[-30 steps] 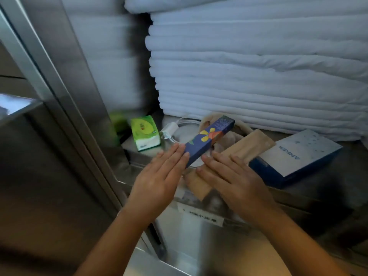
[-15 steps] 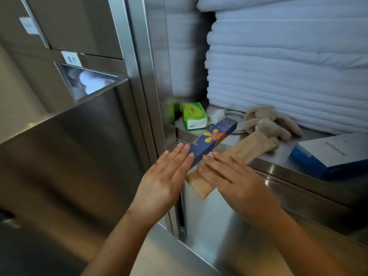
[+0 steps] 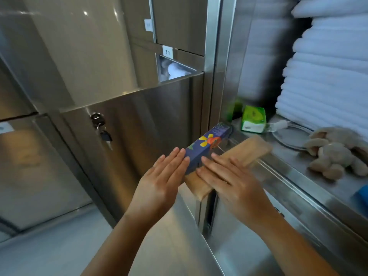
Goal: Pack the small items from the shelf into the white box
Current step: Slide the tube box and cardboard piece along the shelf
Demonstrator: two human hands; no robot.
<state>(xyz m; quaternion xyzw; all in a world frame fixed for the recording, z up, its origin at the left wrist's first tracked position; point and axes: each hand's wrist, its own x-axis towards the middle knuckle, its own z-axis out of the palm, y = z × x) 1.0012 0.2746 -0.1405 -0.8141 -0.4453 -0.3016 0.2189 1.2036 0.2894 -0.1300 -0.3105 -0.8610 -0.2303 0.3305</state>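
A long dark blue carton with a yellow flower print (image 3: 207, 144) and a flat tan pack (image 3: 249, 152) lie side by side, carried between my two hands just off the steel shelf's (image 3: 288, 176) left front corner. My left hand (image 3: 161, 182) presses its straight fingers against the carton's left side. My right hand (image 3: 233, 182) lies flat with straight fingers on the tan pack. No white box is in view.
On the shelf stay a green tissue pack (image 3: 253, 118), a white charger with cable (image 3: 278, 124), a beige plush toy (image 3: 334, 154) and a blue box's corner (image 3: 361, 193). White folded towels (image 3: 328, 76) are stacked behind. Steel cabinet doors stand left, with keys (image 3: 101, 128) hanging in a lock.
Both hands have carried the blue carton and tan pack leftward off the shelf. My view has swung left, bringing the cabinet doors into sight.
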